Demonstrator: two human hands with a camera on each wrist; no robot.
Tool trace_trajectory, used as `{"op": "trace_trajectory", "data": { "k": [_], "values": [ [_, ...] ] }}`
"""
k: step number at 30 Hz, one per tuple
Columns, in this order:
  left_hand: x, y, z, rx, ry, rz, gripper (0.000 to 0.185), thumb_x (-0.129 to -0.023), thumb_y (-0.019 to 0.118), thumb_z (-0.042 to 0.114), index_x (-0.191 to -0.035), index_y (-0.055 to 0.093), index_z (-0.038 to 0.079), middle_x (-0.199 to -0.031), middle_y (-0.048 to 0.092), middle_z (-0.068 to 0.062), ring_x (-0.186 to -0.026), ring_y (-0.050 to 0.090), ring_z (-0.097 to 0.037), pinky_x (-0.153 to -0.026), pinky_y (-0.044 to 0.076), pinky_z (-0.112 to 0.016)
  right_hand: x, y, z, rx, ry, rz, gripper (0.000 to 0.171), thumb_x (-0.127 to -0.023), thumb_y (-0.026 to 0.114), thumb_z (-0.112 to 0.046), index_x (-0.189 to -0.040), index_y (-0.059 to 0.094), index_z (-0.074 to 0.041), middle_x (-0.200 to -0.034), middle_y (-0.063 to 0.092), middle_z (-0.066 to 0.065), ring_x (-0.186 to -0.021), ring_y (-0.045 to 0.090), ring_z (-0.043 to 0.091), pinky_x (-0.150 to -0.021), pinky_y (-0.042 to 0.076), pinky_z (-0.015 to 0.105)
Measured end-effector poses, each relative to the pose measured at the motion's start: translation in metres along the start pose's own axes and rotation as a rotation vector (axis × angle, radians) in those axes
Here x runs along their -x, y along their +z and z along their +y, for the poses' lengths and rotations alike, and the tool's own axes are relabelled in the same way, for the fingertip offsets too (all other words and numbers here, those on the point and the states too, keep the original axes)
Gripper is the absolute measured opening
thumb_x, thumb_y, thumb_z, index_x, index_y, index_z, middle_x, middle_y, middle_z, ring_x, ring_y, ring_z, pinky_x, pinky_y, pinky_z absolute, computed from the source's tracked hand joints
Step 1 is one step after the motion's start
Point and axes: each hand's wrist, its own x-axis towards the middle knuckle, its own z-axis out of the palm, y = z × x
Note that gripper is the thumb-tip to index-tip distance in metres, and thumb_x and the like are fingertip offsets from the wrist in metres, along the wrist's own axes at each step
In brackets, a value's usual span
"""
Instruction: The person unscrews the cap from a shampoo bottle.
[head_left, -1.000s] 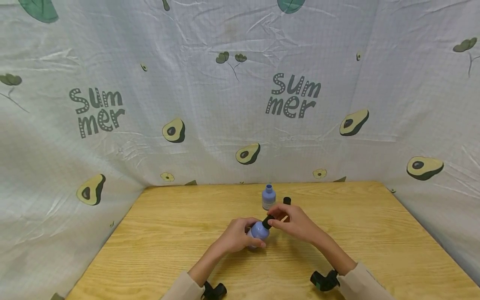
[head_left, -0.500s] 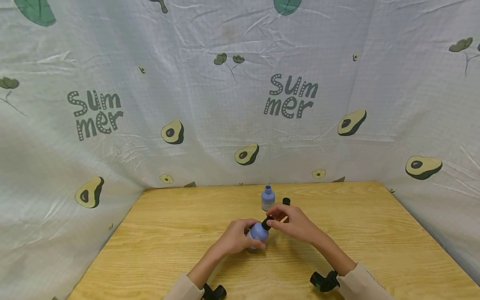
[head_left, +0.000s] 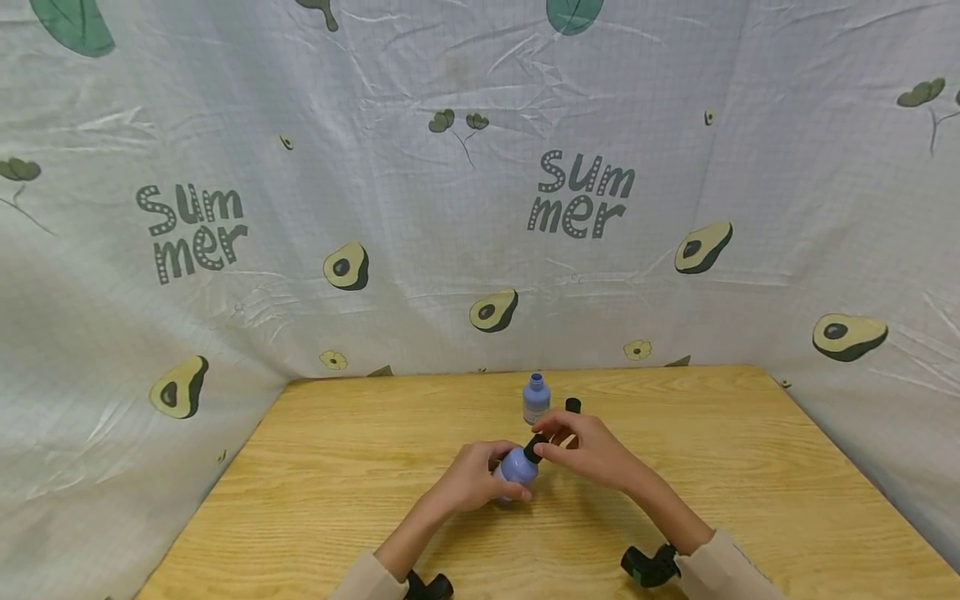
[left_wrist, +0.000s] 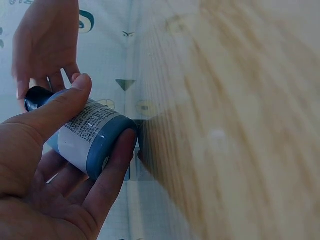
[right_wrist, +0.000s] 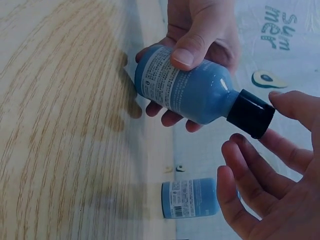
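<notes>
Blue plastic, round, glossy: the bottle sat in the left hand, thumb on top and fingers curled under its printed label band, clamped on the body, held just above the wood-grain table near its middle. Long axis was tilted, base toward the person's left and down, neck pointing up and to the right, away from the person. In the right wrist view the bottle had a smooth shoulder tapering to a short black cap, cylindrical and matte.

Right hand was at the cap end. Fingers were loosely bent around the cap, index above it and the others below; from the wrist view they looked just off it, not clamped. Whether a fingertip touched the cap, can't tell.

Behind the hands: a second bottle, same blue, upright on the table, neck open with no cap. Just right of it a loose black cap stood on the table.

Count: two bottles, two black caps (one fitted, one loose), two hands. Backdrop was a wrinkled white cloth printed with avocados.
</notes>
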Motion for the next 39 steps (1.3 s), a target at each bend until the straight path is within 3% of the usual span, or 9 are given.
{"op": "trace_trajectory", "data": {
  "k": [5,18,29,39],
  "values": [
    [0.0008,-0.0008,0.0012,-0.004,-0.003,0.004,0.049,-0.081,0.09,0.022,-0.126,0.073,0.013,-0.112,0.075,-0.002,-0.096,0.067,-0.012,-0.078,0.055,-0.028,0.0002,0.0004,-0.0042,0.022,0.006,0.013,0.023,-0.1,0.069,-0.031,-0.117,0.071,-0.014,-0.105,0.072,0.002,-0.092,0.064,0.01,-0.078,0.055,0.029],
    [0.0033,-0.0005,-0.0003,0.01,0.002,-0.005,0.049,-0.081,0.09,0.022,-0.126,0.072,0.013,-0.114,0.075,-0.004,-0.099,0.068,-0.014,-0.079,0.056,-0.03,0.0026,0.0006,-0.0052,-0.018,-0.03,-0.013,0.026,-0.1,0.069,-0.025,-0.123,0.069,-0.011,-0.118,0.071,0.01,-0.097,0.066,0.013,-0.079,0.058,0.029],
    [0.0043,-0.0004,0.0001,0.004,0.002,-0.016,0.049,-0.082,0.089,0.022,-0.127,0.072,0.012,-0.115,0.074,-0.004,-0.1,0.068,-0.014,-0.08,0.056,-0.03,0.0046,0.0021,-0.0083,0.03,0.025,0.022,0.023,-0.099,0.07,-0.031,-0.114,0.072,-0.012,-0.101,0.072,0.001,-0.09,0.064,0.009,-0.077,0.055,0.027],
    [0.0062,-0.0007,0.0001,0.002,-0.001,-0.019,0.049,-0.082,0.089,0.022,-0.127,0.072,0.012,-0.115,0.074,-0.004,-0.099,0.068,-0.014,-0.08,0.056,-0.03,0.0064,0.0024,-0.0092,-0.015,-0.025,-0.013,0.021,-0.101,0.069,-0.024,-0.118,0.071,-0.011,-0.113,0.071,0.008,-0.095,0.066,0.011,-0.077,0.057,0.029]
  ]
}}
